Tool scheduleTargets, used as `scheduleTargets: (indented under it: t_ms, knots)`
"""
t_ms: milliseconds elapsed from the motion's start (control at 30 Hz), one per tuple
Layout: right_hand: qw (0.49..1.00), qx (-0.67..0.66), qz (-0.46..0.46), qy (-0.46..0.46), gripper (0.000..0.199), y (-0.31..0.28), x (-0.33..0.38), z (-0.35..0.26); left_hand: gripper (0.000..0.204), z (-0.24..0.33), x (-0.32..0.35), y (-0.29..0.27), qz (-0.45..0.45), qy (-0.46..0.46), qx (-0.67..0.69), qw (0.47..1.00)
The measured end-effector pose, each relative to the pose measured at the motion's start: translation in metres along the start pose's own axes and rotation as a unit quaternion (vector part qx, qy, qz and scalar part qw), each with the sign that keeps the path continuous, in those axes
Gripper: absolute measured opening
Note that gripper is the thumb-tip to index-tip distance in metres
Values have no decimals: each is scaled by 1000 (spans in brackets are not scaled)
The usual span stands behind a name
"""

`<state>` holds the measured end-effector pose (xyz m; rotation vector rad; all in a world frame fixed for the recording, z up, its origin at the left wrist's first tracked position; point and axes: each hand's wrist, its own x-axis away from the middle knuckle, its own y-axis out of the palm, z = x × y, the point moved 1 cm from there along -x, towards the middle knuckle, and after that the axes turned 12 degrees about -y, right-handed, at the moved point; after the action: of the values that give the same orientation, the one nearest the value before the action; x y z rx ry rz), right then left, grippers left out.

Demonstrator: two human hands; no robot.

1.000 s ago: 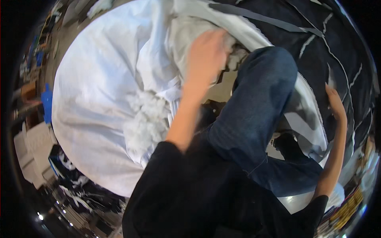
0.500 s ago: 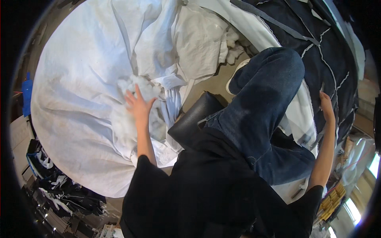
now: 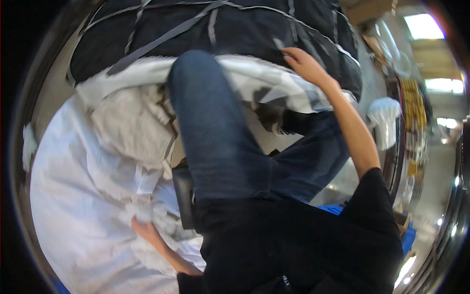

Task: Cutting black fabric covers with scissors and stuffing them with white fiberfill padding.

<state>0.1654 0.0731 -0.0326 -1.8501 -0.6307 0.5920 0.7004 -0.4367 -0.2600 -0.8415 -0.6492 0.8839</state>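
Note:
My left hand (image 3: 147, 231) is among white fluffy stuffing (image 3: 149, 252) at the lower left, on a big white fabric sack (image 3: 73, 196). Motion smears its fingers, so I cannot see whether they grip any fluff. At the upper right, my right hand (image 3: 306, 63) is closed on a small, thin, pale tool (image 3: 279, 44) whose kind is unclear. That hand is over a large black fabric piece (image 3: 245, 27) with whitish seams. White cloth (image 3: 132, 71) runs along its near edge.
My bent legs in jeans (image 3: 210, 132) lie between the sack and the black fabric. Beside my hip is a black leather-like seat or cushion (image 3: 183, 196). On the right stand a white plastic-wrapped bundle (image 3: 384, 122) and a yellow stack (image 3: 413, 105).
My view has swung to the right. The left hand's spread fingers are now blurred at the stuffing. My right hand stays by the black fabric, and the thin tool shows more clearly.

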Motion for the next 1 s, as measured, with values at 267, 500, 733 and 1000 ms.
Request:
scheduleTargets:
  t_ms: [267,500,733,1000]
  knots:
    - [950,200,214,106,62,26,-39,23,53,362,17,-106,26,332,96,938]
    - [952,179,217,126,37,11,-67,52,63,620,68,1,-153,606,32,780]
    - [977,-15,178,120,25,-5,-51,45,29,714,11,267,-213,604,-186,746]
    - [982,-57,179,-36,28,12,-16,26,42,699,-3,238,-219,608,-123,753]
